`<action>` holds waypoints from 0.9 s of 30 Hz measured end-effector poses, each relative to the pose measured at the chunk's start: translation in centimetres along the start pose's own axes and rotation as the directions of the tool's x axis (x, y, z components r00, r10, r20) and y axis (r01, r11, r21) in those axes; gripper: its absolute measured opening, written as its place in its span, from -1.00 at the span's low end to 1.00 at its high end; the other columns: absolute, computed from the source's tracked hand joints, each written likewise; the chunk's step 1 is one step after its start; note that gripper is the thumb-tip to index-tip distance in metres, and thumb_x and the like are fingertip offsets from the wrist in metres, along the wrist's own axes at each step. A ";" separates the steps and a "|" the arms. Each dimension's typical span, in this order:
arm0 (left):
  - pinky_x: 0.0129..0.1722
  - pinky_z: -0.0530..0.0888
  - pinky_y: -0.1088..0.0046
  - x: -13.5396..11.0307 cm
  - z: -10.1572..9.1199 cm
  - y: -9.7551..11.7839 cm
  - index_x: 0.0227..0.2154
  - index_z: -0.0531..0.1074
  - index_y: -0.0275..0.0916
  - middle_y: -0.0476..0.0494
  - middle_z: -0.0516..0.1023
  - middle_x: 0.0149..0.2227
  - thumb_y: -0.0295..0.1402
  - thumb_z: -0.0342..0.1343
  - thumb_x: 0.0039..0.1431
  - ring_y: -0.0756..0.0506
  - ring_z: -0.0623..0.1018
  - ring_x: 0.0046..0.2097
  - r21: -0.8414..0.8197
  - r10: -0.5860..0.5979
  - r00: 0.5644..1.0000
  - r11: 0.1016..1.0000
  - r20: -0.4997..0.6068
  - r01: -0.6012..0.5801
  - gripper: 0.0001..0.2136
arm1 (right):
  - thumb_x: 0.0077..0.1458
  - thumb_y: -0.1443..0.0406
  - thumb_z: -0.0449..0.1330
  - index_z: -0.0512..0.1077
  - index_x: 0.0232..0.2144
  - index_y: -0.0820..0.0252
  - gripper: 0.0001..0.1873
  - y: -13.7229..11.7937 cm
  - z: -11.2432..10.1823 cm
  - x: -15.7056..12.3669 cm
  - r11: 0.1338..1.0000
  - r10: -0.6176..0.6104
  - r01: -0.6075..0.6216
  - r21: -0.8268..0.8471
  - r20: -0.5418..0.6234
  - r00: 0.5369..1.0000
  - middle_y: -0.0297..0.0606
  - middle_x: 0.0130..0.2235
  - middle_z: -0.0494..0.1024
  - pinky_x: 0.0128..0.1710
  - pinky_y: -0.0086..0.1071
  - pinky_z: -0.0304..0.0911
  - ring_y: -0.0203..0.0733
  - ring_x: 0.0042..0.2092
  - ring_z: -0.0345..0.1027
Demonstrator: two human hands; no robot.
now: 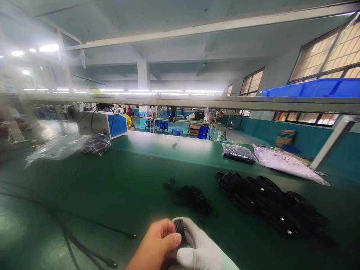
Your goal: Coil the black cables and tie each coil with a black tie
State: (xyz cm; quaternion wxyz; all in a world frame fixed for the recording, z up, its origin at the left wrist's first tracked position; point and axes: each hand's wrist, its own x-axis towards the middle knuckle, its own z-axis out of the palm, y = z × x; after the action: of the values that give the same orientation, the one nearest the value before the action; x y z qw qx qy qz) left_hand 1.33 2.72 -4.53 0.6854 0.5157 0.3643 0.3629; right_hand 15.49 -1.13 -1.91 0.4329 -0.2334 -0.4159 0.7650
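Observation:
At the bottom middle, my bare left hand (160, 240) pinches a coiled black cable (180, 231) between thumb and fingers. My right hand (204, 245), in a white glove, is closed around the other side of the same coil. The coil's lower part is hidden by the hands. Just beyond them on the green table (118, 183) lies a heap of small black pieces (191, 197), too dark to make out singly. To the right is a pile of coiled black cables (270, 198). Loose black cables (70, 236) run across the left of the table.
A grey and blue machine (112, 123) stands at the back left beside a clear plastic bag (59, 148). Along the back right lie a bagged dark item (239, 153) and a pinkish bag (287, 163). A shelf rail (197, 100) crosses above, bearing a blue bin (315, 88).

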 end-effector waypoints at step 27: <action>-0.21 0.37 0.43 -0.8 -1.8 4.4 -0.18 0.49 -0.20 -0.08 0.50 -0.22 -0.47 0.08 -0.04 -0.08 0.46 -0.22 0.563 0.234 0.972 0.803 0.002 -0.194 -0.69 | -0.02 0.19 0.20 0.41 -0.15 0.39 -0.57 0.3 -0.7 -0.2 0.924 0.177 -0.189 0.333 0.066 0.982 -0.21 -0.36 0.47 -0.18 -0.35 0.18 -0.23 -0.27 0.38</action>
State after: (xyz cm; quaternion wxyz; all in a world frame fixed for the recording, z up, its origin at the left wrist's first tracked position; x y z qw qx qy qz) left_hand -1.17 3.67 -0.56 0.4462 0.7188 0.4168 0.3324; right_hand 15.98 -1.12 -2.58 0.3859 -0.1803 -0.2622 0.8659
